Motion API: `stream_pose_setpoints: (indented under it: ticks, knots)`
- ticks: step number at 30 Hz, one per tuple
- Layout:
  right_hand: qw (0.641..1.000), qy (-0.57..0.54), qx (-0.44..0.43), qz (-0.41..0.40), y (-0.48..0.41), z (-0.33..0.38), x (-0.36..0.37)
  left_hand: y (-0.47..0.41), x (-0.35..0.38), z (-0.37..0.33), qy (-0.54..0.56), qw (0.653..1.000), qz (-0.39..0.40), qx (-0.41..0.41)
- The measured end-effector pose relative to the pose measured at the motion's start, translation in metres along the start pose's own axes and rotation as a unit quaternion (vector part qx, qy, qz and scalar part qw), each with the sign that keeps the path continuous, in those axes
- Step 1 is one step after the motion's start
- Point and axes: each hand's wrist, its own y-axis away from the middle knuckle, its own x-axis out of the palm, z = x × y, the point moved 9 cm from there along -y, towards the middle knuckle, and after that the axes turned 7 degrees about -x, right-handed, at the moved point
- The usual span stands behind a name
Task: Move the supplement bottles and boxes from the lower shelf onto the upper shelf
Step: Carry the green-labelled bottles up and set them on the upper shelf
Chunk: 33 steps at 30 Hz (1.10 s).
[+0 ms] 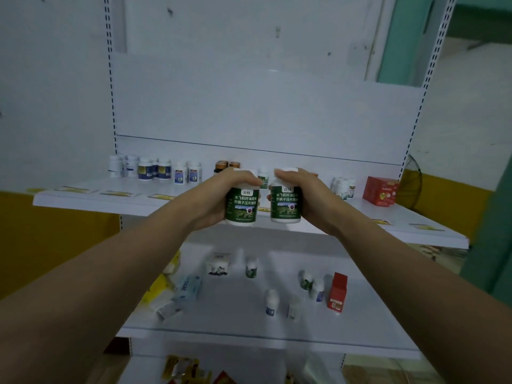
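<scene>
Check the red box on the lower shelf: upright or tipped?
Upright. The red box stands on its small end on the lower shelf, long sides vertical, top face showing.

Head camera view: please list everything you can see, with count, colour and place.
upper shelf: one, white, centre
lower shelf: one, white, beneath it
left bottle: one, white, green label, held before upper shelf
right bottle: one, same look, beside it
shelved bottles: many, mostly white, upper shelf's back
red boxes: count unclear, red, upper shelf's right end
small bottles: about five, white, lower shelf
red box: one, red, lower shelf, right
pale box: one, light blue, lower shelf, left
packets: several, yellow and red, below lower shelf
left hand: one, grips left bottle
right hand: one, grips right bottle
</scene>
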Motion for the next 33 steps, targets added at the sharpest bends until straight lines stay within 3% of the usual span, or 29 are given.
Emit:
stream_pose_setpoints:
  ticks: [9,15,23,26,29,33]
  knots:
    - [0.996,0.049,0.030,-0.064,-0.051,-0.033,-0.061,-0.093,-0.028,0.011,-0.066,0.995,-0.069,0.001]
    - [0.989,0.128,0.032,-0.070,-0.119,-0.078,-0.114,-0.187,-0.047,0.022,-0.056,0.994,-0.087,0.016]
    - [0.973,0.214,0.067,-0.051,-0.211,-0.141,-0.169,-0.300,-0.085,0.036,-0.172,0.970,-0.169,-0.008]
    - [0.961,0.257,0.091,-0.037,-0.237,-0.163,-0.177,-0.333,-0.098,0.046,-0.208,0.957,-0.202,-0.025]
    - [0.924,0.366,0.113,-0.011,-0.258,-0.183,-0.181,-0.362,-0.106,0.056,-0.253,0.945,-0.205,-0.023]
    - [0.902,0.414,0.119,-0.035,-0.286,-0.200,-0.194,-0.394,-0.118,0.074,-0.254,0.947,-0.194,-0.036]
